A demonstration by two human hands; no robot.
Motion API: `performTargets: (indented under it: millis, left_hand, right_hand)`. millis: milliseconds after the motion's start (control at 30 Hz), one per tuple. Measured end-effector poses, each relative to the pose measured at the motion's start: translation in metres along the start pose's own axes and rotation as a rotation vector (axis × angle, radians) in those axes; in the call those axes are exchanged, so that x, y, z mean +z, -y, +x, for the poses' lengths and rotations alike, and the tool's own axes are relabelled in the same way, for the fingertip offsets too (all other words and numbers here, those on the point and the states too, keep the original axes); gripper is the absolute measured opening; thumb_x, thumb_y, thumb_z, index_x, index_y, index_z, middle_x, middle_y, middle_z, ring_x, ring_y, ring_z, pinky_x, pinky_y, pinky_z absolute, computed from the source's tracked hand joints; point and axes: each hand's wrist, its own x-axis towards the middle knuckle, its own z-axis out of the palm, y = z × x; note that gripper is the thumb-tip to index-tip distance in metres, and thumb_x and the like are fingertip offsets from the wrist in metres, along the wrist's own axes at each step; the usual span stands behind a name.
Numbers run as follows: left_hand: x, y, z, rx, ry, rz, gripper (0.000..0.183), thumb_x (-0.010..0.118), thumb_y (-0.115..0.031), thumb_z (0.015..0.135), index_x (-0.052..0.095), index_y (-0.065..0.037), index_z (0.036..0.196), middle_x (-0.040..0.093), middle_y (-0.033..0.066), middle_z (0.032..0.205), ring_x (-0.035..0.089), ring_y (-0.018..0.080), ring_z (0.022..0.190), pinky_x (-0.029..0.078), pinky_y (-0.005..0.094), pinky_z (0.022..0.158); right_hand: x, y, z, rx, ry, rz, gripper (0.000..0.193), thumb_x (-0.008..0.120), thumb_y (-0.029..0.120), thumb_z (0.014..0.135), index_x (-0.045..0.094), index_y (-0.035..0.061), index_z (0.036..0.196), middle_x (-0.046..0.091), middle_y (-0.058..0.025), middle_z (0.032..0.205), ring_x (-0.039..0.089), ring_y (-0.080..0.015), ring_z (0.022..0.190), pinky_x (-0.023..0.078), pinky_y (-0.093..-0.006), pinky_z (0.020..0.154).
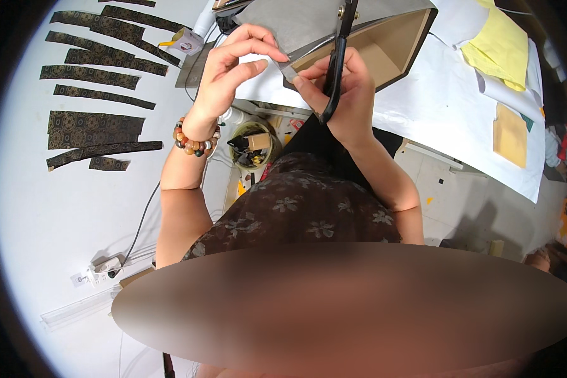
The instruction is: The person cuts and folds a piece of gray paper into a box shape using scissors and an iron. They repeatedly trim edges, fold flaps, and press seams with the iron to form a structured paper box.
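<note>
- Head view, looking down over my chest: my right hand is closed round the black handles of the scissors, whose blades run up and away from me across a grey sheet.
- My left hand has its thumb and forefinger narrowed to a pinch on a small grey strip at the near edge of that sheet, the other fingers curled loosely above.
- The grey sheet lies over an open wooden box, resting on the white paper-covered table in front of me.
- To cut well here, I judge I should keep the strip taut with the pinch, hold my left fingertips off the blade line, and close the blades in one steady stroke, not several nibbles, so the edge stays straight.
- I would also keep the sheet flat on the box rim so it does not buckle under the blades.
- Wooden box: its open side faces me; what shows of the inside looks bare, though the sheet hides most of it.
- Round tub below my left wrist: it holds black binder clips and small odd bits I cannot tell apart.
- Dark patterned fabric strips lie in rows on the white surface to my left, well apart from the cutting.
</note>
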Motion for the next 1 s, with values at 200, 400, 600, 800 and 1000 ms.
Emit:
performTargets:
  millis: [200, 400, 600, 800, 1000]
  left_hand:
    - [0.006, 0.0, -0.005, 0.026, -0.063, 0.068, 0.02, 0.07, -0.007, 0.08, 0.076, -0.005, 0.099, 0.062, 0.0058, 0.109, 0.054, 0.0192, 0.105, 0.044, 0.0317, 0.09]
    - [0.011, -0.019, 0.0, 0.31, -0.085, 0.665, 0.025, 0.083, -0.016, 0.068, 0.076, -0.013, 0.092, 0.065, 0.0017, 0.108, 0.053, 0.0221, 0.095, 0.044, 0.0346, 0.085]
    - [0.021, -0.035, 0.006, 0.341, -0.127, 0.853, 0.016, 0.084, -0.014, 0.07, 0.076, -0.012, 0.083, 0.067, -0.0022, 0.102, 0.054, 0.0213, 0.096, 0.041, 0.0359, 0.088]
    - [0.021, -0.034, 0.004, 0.326, -0.123, 0.857, 0.012, 0.083, -0.005, 0.073, 0.076, -0.007, 0.083, 0.07, 0.0005, 0.095, 0.056, 0.0224, 0.095, 0.045, 0.0345, 0.085]
    - [0.021, -0.02, 0.002, 0.25, -0.156, 0.714, 0.011, 0.08, -0.002, 0.077, 0.074, -0.004, 0.086, 0.071, 0.0029, 0.094, 0.057, 0.0214, 0.096, 0.046, 0.0328, 0.088]
  right_hand:
    - [0.002, 0.006, 0.008, -0.017, 0.027, 0.021, 0.034, 0.078, -0.002, 0.082, 0.049, 0.0014, 0.099, 0.07, -0.0089, 0.084, 0.069, -0.0109, 0.077, 0.056, -0.0216, 0.068]
    - [-0.001, 0.013, 0.025, 0.036, 0.068, 0.053, 0.032, 0.079, -0.002, 0.08, 0.051, 0.0007, 0.094, 0.071, -0.0085, 0.078, 0.069, -0.0097, 0.074, 0.054, -0.0218, 0.066]
    - [-0.008, 0.044, 0.039, 0.13, 0.202, -0.199, 0.025, 0.078, 0.011, 0.087, 0.056, 0.0021, 0.093, 0.066, -0.0003, 0.07, 0.058, -0.0048, 0.059, 0.041, -0.0185, 0.052]
    - [-0.019, 0.071, 0.035, -0.2, 0.237, -0.79, 0.026, 0.083, 0.019, 0.084, 0.062, 0.0042, 0.088, 0.056, 0.001, 0.058, 0.048, -0.0048, 0.051, 0.037, -0.0214, 0.048]
    - [-0.07, 0.078, 0.035, -0.453, 0.159, -1.042, 0.035, 0.089, 0.012, 0.074, 0.068, 0.0043, 0.101, 0.061, -0.0011, 0.07, 0.058, -0.0113, 0.064, 0.05, -0.0229, 0.063]
